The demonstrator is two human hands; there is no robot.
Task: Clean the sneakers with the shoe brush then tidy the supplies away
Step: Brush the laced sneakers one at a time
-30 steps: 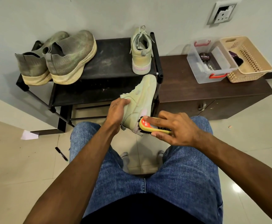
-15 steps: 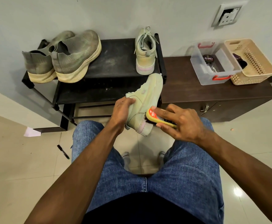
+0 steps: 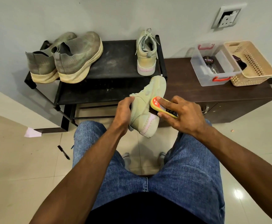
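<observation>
Pale grey-white wall (image 3: 115, 12) across the back, matte, evenly lit. Wall socket (image 3: 227, 17) in a white plate, upper right, tilted by the wide lens. Black metal shoe rack (image 3: 115, 62) against the wall — top shelf dusty, a lower shelf beneath, thin rails below that. Just beside it on the right, a low dark-brown wooden counter (image 3: 188, 88) with a drawer pull on its front. Floor (image 3: 19, 175) of glossy cream tiles with thin grout lines; a bright ceiling-light reflection (image 3: 238, 194) at lower right. White skirting runs along the left — a scrap of paper (image 3: 32, 133) lies by the rack's foot.
</observation>
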